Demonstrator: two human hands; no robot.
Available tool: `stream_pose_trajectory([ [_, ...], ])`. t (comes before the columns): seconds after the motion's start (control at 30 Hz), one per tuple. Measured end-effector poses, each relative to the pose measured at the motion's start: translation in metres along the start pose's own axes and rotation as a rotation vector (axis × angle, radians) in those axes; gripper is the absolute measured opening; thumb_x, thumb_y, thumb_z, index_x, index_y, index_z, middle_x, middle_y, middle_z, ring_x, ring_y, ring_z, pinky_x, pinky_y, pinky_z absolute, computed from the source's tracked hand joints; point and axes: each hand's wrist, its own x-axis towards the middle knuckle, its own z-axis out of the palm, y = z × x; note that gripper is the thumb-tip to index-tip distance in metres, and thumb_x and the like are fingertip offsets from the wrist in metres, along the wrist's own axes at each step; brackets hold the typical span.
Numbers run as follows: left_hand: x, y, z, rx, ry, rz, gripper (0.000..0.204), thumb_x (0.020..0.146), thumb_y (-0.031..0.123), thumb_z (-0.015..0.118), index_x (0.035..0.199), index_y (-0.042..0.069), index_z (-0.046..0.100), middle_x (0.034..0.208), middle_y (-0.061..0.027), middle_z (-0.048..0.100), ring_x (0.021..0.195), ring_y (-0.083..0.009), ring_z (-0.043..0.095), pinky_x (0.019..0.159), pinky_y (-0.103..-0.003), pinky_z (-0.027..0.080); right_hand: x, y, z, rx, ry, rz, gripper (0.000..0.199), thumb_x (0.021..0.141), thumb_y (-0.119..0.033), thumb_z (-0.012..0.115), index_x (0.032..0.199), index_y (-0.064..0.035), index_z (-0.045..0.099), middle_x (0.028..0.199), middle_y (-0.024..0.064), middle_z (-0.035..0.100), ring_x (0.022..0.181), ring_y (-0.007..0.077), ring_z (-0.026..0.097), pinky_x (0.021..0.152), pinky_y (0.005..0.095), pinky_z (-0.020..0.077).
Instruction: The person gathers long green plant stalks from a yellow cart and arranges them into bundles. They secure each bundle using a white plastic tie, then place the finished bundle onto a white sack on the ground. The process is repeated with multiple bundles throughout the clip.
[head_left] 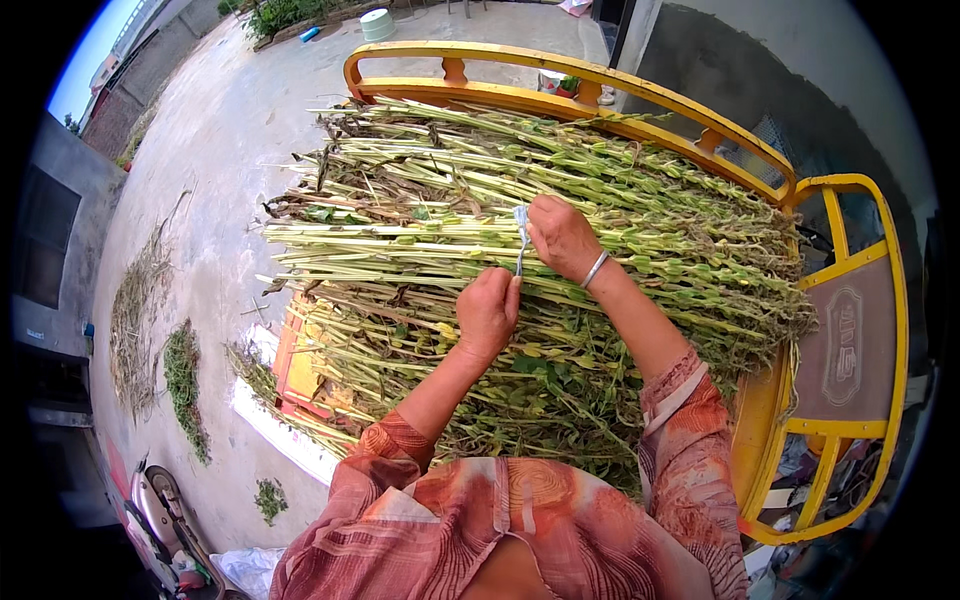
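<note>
The blue-gray strip (521, 240) is between the person's 2 hands, on top of the green stalks (570, 320) in the yellow cart (754, 420). The right hand (563, 238) is closed in a pinch near the strip's top end. The left hand (488, 312) is curled up tight on its lower end. The strip looks thin, soft and very light – it should bend and twist with ease. The best place to hold it seems to be near its 2 ends. I cannot tell if it goes under any stalks.

The stalks lie side by side in a big pile. Each stalk looks light and stiff, but a whole bunch may be heavy. The bare, pale ends (310, 235) point left and look smooth, so they may slide a bit. The green pods (655, 265) are more to the right and may get knocked off – so a bunch is likely best held around its bare part, with a wide, gentle grip. The dry brown leaves (322, 168) may crumble if squeezed.
</note>
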Motion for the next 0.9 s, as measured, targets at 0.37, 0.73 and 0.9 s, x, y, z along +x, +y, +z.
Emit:
stream_pose_trajectory([
  [0.37,-0.013,0.005,-0.006,-0.12,0.09,0.051,0.016,0.085,0.008,0.063,0.078,0.005,0.049,0.074,-0.0112,0.051,0.06,-0.0313,0.052,0.051,-0.039,0.041,0.021,0.014,-0.004,0.515,-0.395,0.04,0.014,0.08,-0.008,0.057,0.068,-0.0011,0.06,0.062,0.0061,0.056,0.056,0.0181,0.052,0.054,0.0313,0.042],
  [0.73,-0.055,-0.019,-0.01,-0.333,0.085,0.24,0.017,0.075,0.008,0.074,0.081,0.003,0.059,0.081,-0.0087,0.059,0.053,-0.0175,0.054,0.046,-0.029,0.045,0.027,0.003,-0.002,0.858,-1.043,-0.133,0.028,0.088,-0.013,0.059,0.067,-0.0013,0.044,0.06,0.015,0.041,0.056,0.0343,0.043,0.053,0.0411,0.0355],
  [0.9,-0.035,-0.035,-0.013,-0.549,-0.035,0.396,0.019,0.071,0.011,0.075,0.076,0.002,0.058,0.093,-0.0112,0.061,0.058,-0.014,0.058,0.045,-0.028,0.047,0.041,0.011,0.01,0.931,-1.057,-0.143,0.024,0.087,-0.011,0.06,0.071,-0.0017,0.046,0.062,0.0143,0.043,0.059,0.0363,0.048,0.054,0.0427,0.0366],
])
